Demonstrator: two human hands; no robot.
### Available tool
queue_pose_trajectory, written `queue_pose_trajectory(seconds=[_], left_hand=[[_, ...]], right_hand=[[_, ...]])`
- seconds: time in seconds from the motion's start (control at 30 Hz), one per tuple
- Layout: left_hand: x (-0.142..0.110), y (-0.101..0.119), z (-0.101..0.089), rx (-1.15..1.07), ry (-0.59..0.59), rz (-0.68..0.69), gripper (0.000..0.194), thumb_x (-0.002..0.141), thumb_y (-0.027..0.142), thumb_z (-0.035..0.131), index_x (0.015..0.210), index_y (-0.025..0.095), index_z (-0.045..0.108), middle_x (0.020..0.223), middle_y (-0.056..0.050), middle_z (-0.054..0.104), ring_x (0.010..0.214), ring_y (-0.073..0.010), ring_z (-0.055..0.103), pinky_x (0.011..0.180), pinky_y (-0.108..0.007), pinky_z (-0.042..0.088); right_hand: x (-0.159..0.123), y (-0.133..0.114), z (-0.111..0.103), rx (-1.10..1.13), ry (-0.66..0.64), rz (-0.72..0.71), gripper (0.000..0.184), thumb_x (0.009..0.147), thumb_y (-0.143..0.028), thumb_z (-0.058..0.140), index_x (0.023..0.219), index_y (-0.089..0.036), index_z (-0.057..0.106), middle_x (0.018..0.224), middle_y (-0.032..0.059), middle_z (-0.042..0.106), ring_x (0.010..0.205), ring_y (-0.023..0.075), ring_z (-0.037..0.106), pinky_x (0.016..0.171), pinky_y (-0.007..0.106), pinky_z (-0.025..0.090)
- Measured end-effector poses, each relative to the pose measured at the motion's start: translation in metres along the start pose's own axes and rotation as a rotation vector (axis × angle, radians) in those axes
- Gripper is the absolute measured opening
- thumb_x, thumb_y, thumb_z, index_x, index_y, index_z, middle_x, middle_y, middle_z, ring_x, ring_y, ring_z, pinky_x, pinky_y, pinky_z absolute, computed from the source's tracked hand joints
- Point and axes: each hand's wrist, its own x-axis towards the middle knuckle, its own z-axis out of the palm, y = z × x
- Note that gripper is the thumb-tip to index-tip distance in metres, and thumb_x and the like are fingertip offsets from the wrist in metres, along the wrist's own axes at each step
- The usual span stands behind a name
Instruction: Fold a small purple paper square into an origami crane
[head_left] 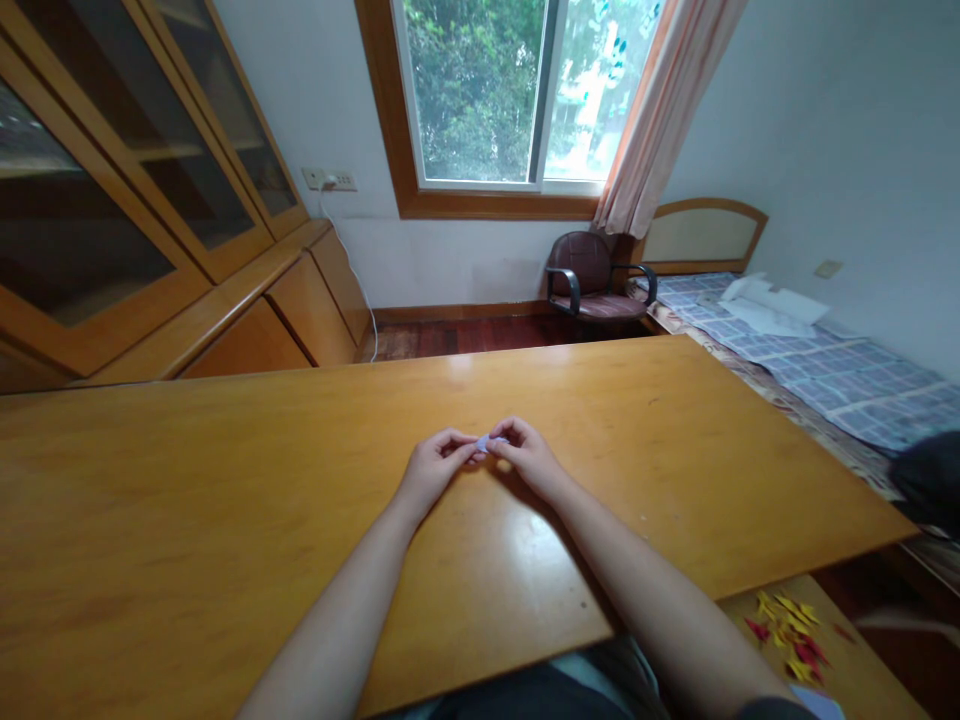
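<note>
Between my two hands is a small piece of folded lilac paper (482, 443), held just over the middle of the wooden table. My left hand (441, 460) pinches its left side between thumb and fingertips. From the other side, my right hand (523, 453) grips it the same way, thumb toward me. The fingers cover most of the paper, so its folded shape cannot be made out.
The wooden table (225, 500) spreads wide around my hands. Lower right, a lower wooden surface (862, 670) bears several yellow and red folded paper pieces (791, 630). Beyond are an armchair (589, 275), a bed (825, 375) and a glass-door cabinet (232, 240).
</note>
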Motion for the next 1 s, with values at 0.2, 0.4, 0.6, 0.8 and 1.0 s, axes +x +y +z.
queue_pose_trajectory(seconds=[0.2, 0.4, 0.6, 0.8, 1.0], left_hand=[[-0.0005, 0.0008, 0.0029, -0.009, 0.041, -0.010, 0.034, 0.071, 0.042, 0.078, 0.086, 0.013, 0.068, 0.078, -0.008, 0.076, 0.074, -0.0214, 0.073, 0.076, -0.034, 0.059], [-0.0012, 0.0041, 0.0045, -0.056, 0.057, -0.020, 0.039, 0.074, 0.044, 0.074, 0.097, 0.013, 0.065, 0.079, -0.008, 0.076, 0.074, -0.0222, 0.074, 0.075, -0.035, 0.060], [0.0010, -0.0015, 0.0016, 0.083, 0.036, 0.050, 0.035, 0.075, 0.041, 0.075, 0.097, 0.015, 0.068, 0.084, -0.007, 0.075, 0.079, -0.0208, 0.072, 0.078, -0.032, 0.057], [0.0014, -0.0019, 0.0000, 0.139, 0.072, 0.050, 0.028, 0.075, 0.040, 0.074, 0.088, 0.015, 0.070, 0.078, -0.005, 0.074, 0.072, -0.0186, 0.070, 0.071, -0.029, 0.055], [0.0011, 0.0055, -0.0017, 0.069, 0.130, 0.042, 0.031, 0.070, 0.042, 0.076, 0.083, 0.015, 0.068, 0.072, -0.004, 0.072, 0.066, -0.0184, 0.068, 0.066, -0.028, 0.054]], right_hand=[[0.0011, 0.0021, 0.0001, -0.040, 0.017, -0.027, 0.025, 0.072, -0.035, 0.074, 0.086, -0.020, 0.060, 0.077, -0.0022, 0.061, 0.073, 0.0147, 0.055, 0.071, 0.028, 0.041], [0.0012, 0.0024, 0.0002, -0.005, 0.024, -0.024, 0.027, 0.073, -0.035, 0.075, 0.089, -0.020, 0.059, 0.079, -0.0020, 0.061, 0.074, 0.0143, 0.056, 0.072, 0.028, 0.042], [0.0017, 0.0058, 0.0001, 0.049, -0.002, 0.000, 0.031, 0.072, -0.035, 0.078, 0.093, -0.019, 0.062, 0.079, -0.0010, 0.065, 0.071, 0.0139, 0.058, 0.069, 0.027, 0.044], [0.0015, 0.0056, -0.0001, 0.043, -0.045, 0.020, 0.033, 0.072, -0.041, 0.079, 0.090, -0.019, 0.065, 0.080, 0.0012, 0.069, 0.071, 0.0148, 0.062, 0.070, 0.028, 0.047], [0.0005, 0.0018, -0.0015, 0.105, -0.022, 0.039, 0.032, 0.073, -0.042, 0.078, 0.092, -0.019, 0.065, 0.075, 0.0007, 0.069, 0.071, 0.0160, 0.064, 0.070, 0.029, 0.050]])
